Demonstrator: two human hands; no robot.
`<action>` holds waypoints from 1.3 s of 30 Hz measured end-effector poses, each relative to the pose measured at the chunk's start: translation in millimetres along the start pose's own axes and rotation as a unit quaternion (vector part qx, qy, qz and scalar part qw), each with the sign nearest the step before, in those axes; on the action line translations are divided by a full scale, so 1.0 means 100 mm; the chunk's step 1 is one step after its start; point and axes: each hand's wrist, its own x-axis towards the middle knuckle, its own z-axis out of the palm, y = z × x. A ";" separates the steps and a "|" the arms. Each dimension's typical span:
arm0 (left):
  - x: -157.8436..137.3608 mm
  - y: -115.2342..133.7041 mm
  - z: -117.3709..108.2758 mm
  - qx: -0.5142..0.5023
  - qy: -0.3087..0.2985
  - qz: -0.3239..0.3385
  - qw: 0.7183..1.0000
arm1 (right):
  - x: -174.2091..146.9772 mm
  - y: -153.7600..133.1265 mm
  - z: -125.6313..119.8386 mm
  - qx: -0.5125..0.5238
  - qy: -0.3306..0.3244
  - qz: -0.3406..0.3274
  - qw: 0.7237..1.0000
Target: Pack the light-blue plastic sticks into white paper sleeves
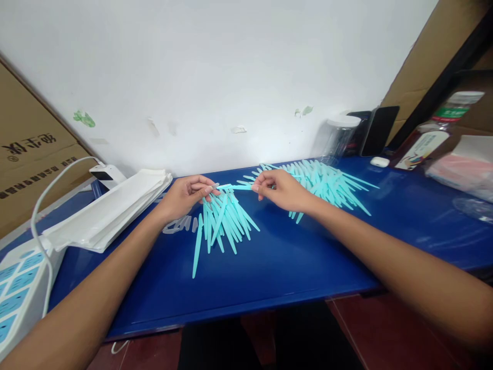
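A turquoise eyebrow razor (241, 187) stretches level between my two hands. My right hand (279, 189) pinches its handle end between thumb and fingertips. At its other end, my left hand (190, 194) is closed on a small translucent cap (216, 185), which meets the blade end; how far it sits over the blade I cannot tell. Below the hands lies a fanned pile of turquoise razors (227, 218). Several loose clear caps (184, 224) lie under and beside my left hand. Behind my right hand spreads a larger heap of turquoise razors (327, 182).
White paper bags (111, 210) lie stacked at left, beside a power strip (23, 282) and a cabled white device (108, 173). Along the right stand a clear jar (339, 136), a phone (379, 131) and a bottle (431, 133). A white wall rises behind the blue table (269, 272).
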 end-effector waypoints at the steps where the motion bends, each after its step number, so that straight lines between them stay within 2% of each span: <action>1: 0.00 -0.01 -0.01 0.004 -0.002 0.000 1.000 | 0.00 0.00 0.00 0.000 -0.001 0.001 1.000; 5: -0.02 -0.02 0.00 0.025 -0.006 -0.001 1.000 | -0.01 0.00 0.03 0.003 -0.001 -0.008 1.000; 10: -0.06 0.08 0.12 0.033 -0.028 -0.009 0.999 | -0.02 0.01 0.09 0.021 -0.017 -0.049 0.998; 12: -0.05 0.11 0.08 0.062 -0.002 0.006 0.998 | 0.01 0.03 0.02 -0.001 -0.001 -0.040 0.999; 14: -0.03 0.08 -0.07 0.133 0.066 0.033 0.988 | 0.06 0.09 -0.11 -0.065 0.062 0.001 0.996; 16: -0.01 -0.01 -0.30 0.248 0.138 0.036 0.958 | 0.09 0.17 -0.25 -0.181 0.128 0.060 0.973; 17: -0.01 -0.07 -0.42 0.307 0.132 0.021 0.942 | 0.11 0.22 -0.30 -0.250 0.136 0.085 0.955; 19: -0.01 -0.20 -0.62 0.370 0.076 -0.020 0.926 | 0.11 0.28 -0.33 -0.362 0.128 0.101 0.918; 21: -0.01 -0.30 -0.73 0.370 0.018 -0.054 0.927 | 0.08 0.28 -0.28 -0.401 0.125 0.070 0.905; 23: -0.03 -0.34 -0.72 0.335 -0.021 -0.066 0.940 | 0.02 0.21 -0.16 -0.360 0.108 0.030 0.926; 26: -0.03 -0.31 -0.60 0.281 -0.037 -0.068 0.956 | -0.07 0.05 0.07 -0.250 -0.001 -0.005 0.968; 29: -0.01 -0.26 -0.46 0.264 -0.032 -0.060 0.962 | -0.15 -0.07 0.25 -0.199 -0.078 -0.033 0.976; 31: -0.01 -0.24 -0.40 0.262 -0.026 -0.048 0.963 | -0.17 -0.12 0.31 -0.184 -0.098 -0.029 0.978; 34: 0.00 -0.25 -0.39 0.267 -0.031 -0.047 0.962 | -0.16 -0.13 0.31 -0.164 -0.112 0.019 0.980; 36: 0.00 -0.26 -0.41 0.265 -0.043 -0.048 0.962 | -0.13 -0.10 0.26 -0.147 -0.106 0.047 0.982; 39: 0.01 -0.23 -0.42 0.239 -0.035 -0.029 0.970 | -0.09 -0.05 0.18 -0.116 -0.092 0.052 0.988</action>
